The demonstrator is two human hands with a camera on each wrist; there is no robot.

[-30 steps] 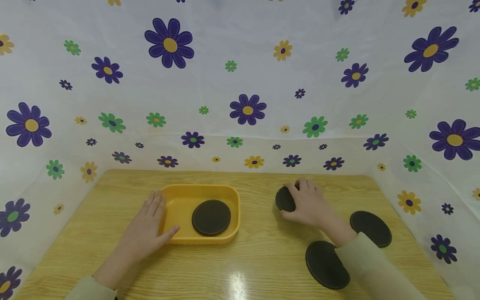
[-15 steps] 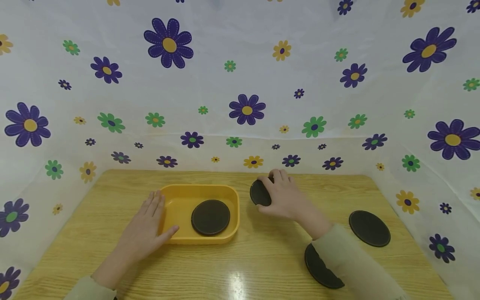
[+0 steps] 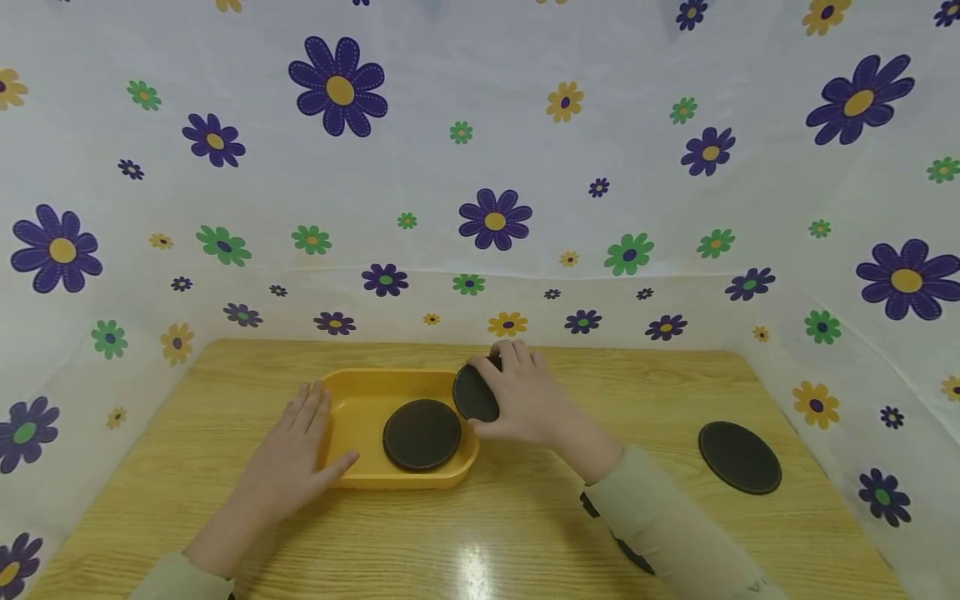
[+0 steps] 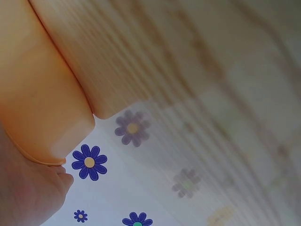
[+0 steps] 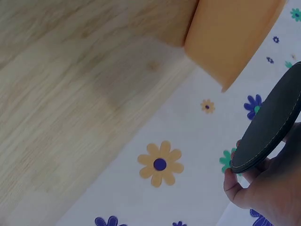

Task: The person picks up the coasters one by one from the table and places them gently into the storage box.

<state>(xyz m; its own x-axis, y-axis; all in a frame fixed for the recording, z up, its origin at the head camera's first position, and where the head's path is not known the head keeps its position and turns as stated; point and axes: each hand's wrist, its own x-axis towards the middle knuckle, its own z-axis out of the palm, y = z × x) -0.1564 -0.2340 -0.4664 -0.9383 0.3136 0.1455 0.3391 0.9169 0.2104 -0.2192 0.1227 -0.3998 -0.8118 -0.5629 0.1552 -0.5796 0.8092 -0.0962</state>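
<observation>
My right hand (image 3: 525,396) pinches a round black coaster (image 3: 472,393) by its edges, tilted over the right rim of a yellow plastic tray (image 3: 375,482). Pale stitching runs along the held coaster's edge in the right wrist view, where the orange-looking tray wall (image 5: 225,42) is just beyond it. Flat inside the tray, right of its middle, lies another black coaster (image 3: 422,435). Fingers straight, my left hand (image 3: 288,446) rests against the tray's left rim, thumb over the front corner. The left wrist view shows that hand (image 4: 33,188) touching the rim; its fingertips are mostly hidden.
One black coaster (image 3: 740,457) lies on the wooden table (image 3: 420,542) at the right. Another coaster (image 3: 636,557) is mostly hidden under my right sleeve (image 3: 660,517). A white flower-print cloth (image 3: 420,167) stands behind the table and along both sides.
My right hand has carried its coaster leftward from the table's right half to the tray's right rim. The right sleeve now covers more of the near coaster. The left hand has stayed put.
</observation>
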